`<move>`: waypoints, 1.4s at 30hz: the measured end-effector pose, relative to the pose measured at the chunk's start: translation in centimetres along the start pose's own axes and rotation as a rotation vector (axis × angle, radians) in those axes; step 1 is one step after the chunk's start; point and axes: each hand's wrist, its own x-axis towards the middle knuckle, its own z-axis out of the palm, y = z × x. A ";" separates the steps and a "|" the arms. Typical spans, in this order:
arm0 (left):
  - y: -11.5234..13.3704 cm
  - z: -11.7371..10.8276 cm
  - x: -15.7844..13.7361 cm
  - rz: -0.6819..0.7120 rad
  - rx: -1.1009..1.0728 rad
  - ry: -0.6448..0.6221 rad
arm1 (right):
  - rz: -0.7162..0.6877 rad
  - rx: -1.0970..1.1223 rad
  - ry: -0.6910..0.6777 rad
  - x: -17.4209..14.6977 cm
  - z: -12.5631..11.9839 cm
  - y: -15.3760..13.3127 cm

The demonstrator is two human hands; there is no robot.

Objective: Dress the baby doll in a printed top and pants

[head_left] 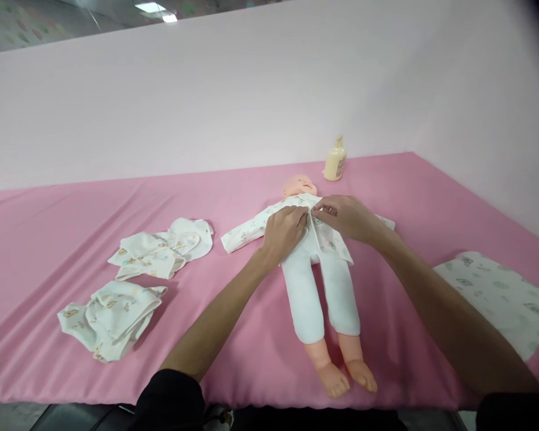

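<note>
Both hands, left hand (286, 232) and right hand (341, 216), pinch the doll's (314, 281) shirt (296, 230) edges together at chest; fabric looks soft, limp, best gripped by its front edges.

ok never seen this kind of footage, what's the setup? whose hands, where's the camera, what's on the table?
There is no machine here: one camera sits on a person's head, looking forward and down at their own bare hands. The left hand and right hand both pinch the front of a printed baby shirt on a doll lying face up on a pink cloth-covered table. To the left lie two small piles of baby clothes. A cream bottle stands beyond the doll's head, and a printed folded cloth lies at the right.
</note>
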 end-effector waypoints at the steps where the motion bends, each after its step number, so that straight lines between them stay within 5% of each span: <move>1: -0.1 0.0 0.0 -0.004 -0.024 0.003 | 0.000 0.000 0.001 0.0 0.1 0.0; 13: 0.1 -0.9 0.5 -0.123 -0.313 -0.023 | -0.153 -0.113 -0.037 -0.2 2.2 -0.2; 24: -0.2 -2.5 0.8 -0.365 -0.770 -0.234 | -0.123 -0.050 0.034 0.0 3.4 -0.4; 33: -0.9 -1.9 0.9 -0.446 -0.860 -0.210 | -0.107 -0.001 0.140 0.0 3.1 -0.3; 42: -0.8 -1.9 0.8 -0.503 -0.935 -0.244 | -0.186 -0.234 0.177 -0.4 3.4 -0.9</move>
